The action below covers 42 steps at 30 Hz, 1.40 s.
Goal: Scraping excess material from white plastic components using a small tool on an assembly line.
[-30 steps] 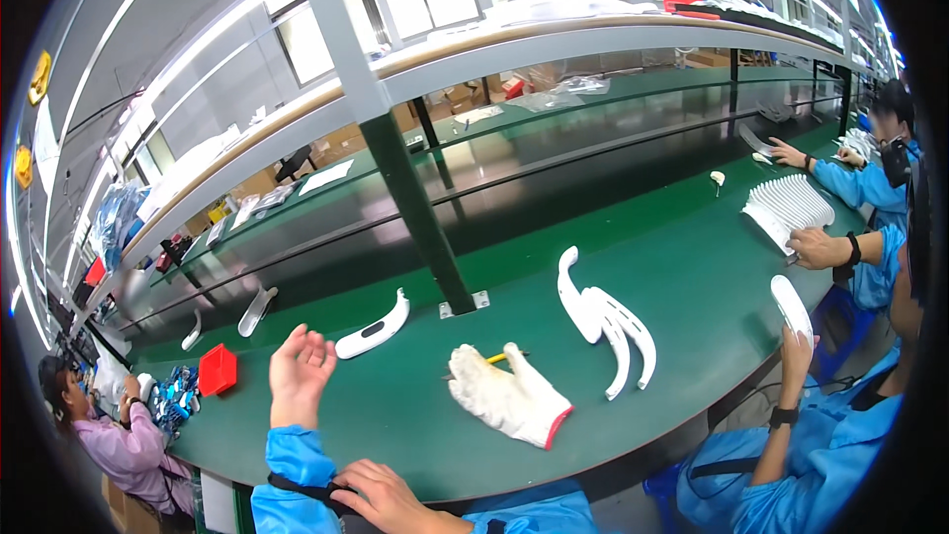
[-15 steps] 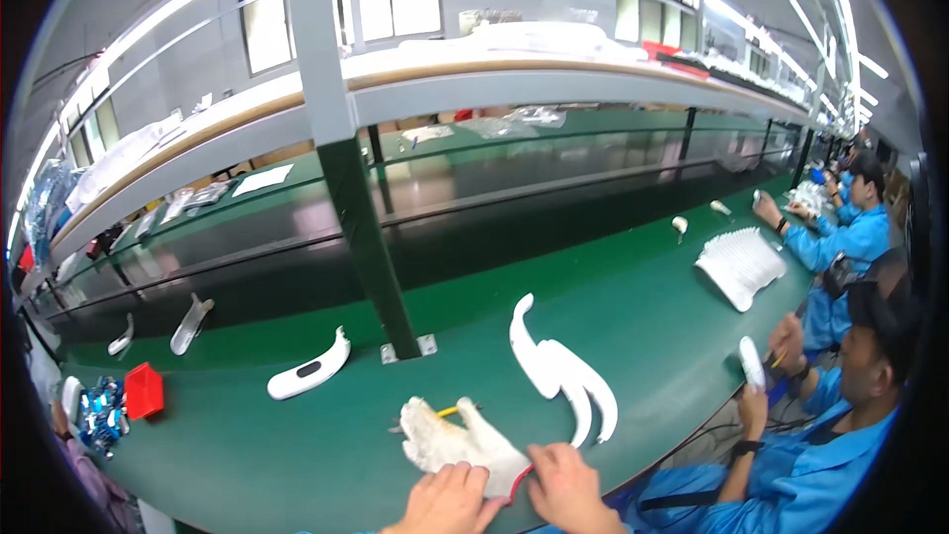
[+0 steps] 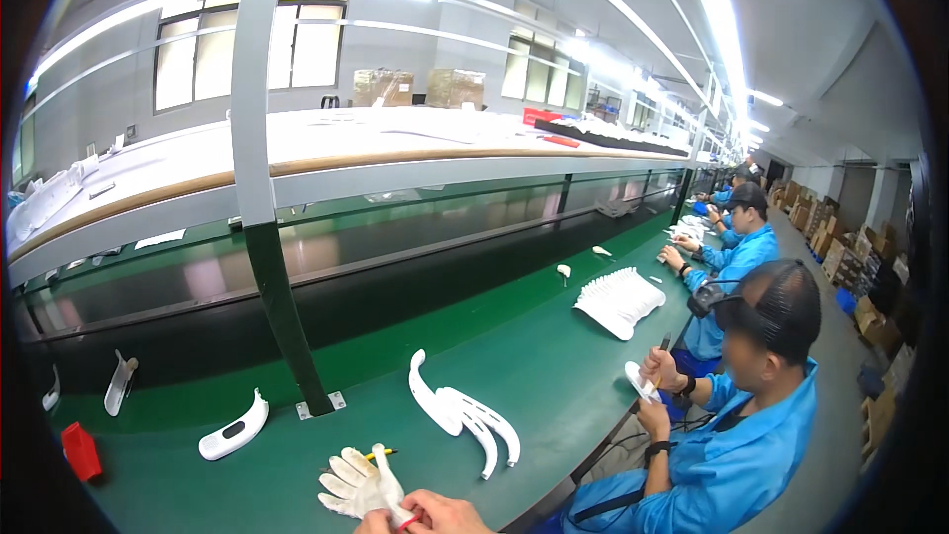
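One white glove (image 3: 361,487) lies at the lower centre-left of the frame on one green bench (image 3: 573,386), its four fingers fanned toward the left, its one thumb upright and its red cuff toward me. My two bare hands meet it at the lower edge: the fingers of my right hand (image 3: 447,514) are bent and pinch the cuff; my left hand (image 3: 374,522) is against the glove just beside the cuff, mostly cut off by the frame, so I cannot tell whether its fingers are spread or pressed together. One yellow and black pencil-like tool (image 3: 384,453) shows in part beside the glove's thumb. To the left of the glove lies one white curved part with a dark oval (image 3: 234,432); farther out, at the lower left, are two curved shells (image 3: 121,383) and one red bin (image 3: 81,452). One post (image 3: 280,307) stands on the bench, bolted down by its foot plate. Right of the glove, well apart from my hands, lies one two-pronged white cluster (image 3: 465,415); I cannot tell how many pieces form it. Right of centre are one row of nested white parts (image 3: 620,304), too tight to count, and three small white pieces (image 3: 563,272) near it. At the right, the nearest co-worker (image 3: 751,425) in blue holds one white part (image 3: 641,379) and one slim tool (image 3: 665,342).
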Tool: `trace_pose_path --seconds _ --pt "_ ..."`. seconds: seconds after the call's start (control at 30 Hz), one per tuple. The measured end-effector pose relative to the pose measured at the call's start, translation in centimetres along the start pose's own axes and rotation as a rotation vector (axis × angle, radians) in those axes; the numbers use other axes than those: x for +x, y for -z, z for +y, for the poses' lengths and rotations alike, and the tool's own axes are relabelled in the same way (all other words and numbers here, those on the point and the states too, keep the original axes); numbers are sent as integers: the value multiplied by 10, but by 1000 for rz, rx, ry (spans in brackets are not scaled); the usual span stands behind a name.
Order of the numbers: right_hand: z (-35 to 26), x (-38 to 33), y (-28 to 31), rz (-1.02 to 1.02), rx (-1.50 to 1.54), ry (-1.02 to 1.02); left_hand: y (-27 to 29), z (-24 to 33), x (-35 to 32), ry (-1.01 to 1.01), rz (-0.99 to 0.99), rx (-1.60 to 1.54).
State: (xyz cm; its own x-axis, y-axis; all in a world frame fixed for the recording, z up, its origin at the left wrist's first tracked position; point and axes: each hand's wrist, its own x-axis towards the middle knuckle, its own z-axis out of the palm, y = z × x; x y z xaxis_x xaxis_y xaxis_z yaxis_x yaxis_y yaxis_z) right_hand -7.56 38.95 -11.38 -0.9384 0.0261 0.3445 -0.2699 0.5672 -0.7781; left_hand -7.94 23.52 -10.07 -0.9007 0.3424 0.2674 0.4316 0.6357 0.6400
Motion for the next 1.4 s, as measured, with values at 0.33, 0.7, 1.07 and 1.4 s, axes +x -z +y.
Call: trace_pose_path --seconds 0.33,0.7,1.07,1.4 --pt "-57 -26 -37 -672 588 -420 40 -45 -36 -153 179 231" --pt "-58 7 -89 -318 1423 -594 41 -66 -51 -124 301 113" --pt "-68 50 -113 -229 1405 -524 37 -94 -30 35 350 -200" --pt "-74 56 -66 -169 1415 -451 73 -108 -7 -149 339 88"
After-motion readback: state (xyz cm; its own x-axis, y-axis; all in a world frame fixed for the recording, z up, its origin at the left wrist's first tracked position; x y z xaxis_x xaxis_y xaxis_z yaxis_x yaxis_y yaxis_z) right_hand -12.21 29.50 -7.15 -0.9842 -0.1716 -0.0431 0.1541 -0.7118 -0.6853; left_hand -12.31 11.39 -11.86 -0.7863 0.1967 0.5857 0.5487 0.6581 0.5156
